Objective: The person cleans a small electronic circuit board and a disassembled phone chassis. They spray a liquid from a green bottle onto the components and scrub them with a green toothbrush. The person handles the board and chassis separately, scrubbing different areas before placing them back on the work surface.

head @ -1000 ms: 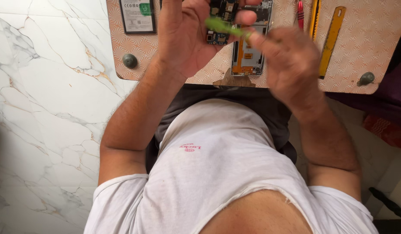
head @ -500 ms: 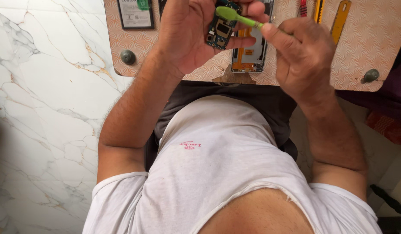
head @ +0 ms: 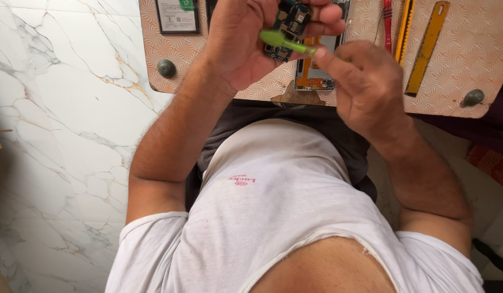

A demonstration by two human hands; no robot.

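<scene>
Nearest the camera is the person's white shirt [head: 284, 217], with dark trousers [head: 295, 119] showing beyond it. The floor [head: 56, 135] to the left of the shirt is white marble veined in grey and gold.

Past the trousers stands the bench [head: 452, 59], a low board with rounded corners, covered in an orange and cream fan pattern. A round grey knob [head: 166, 68] sits at its near left corner and another knob [head: 473, 97] at its near right corner.

Both hands are raised over the near edge of the bench. The left hand [head: 240, 38] is curled around a small circuit board [head: 288, 24], its fingers wrapped over the board's far side and its thumb along the near side. The board is dark with little metal and blue parts, and it is tilted toward the camera. The right hand [head: 365, 87] is closed loosely, pinching the handle of a green brush [head: 284, 40] between thumb and forefinger. The head of the brush lies against the near face of the circuit board.

On the bench behind the hands lies an opened phone [head: 316, 70], its inside showing orange strips. Right of the phone lie a red tool [head: 387, 16], a yellow tool [head: 406, 24] and a yellow ruler [head: 428, 49], side by side. Left of the hands, at the far edge of the bench, lies a flat dark battery [head: 177, 15] with a white label.
</scene>
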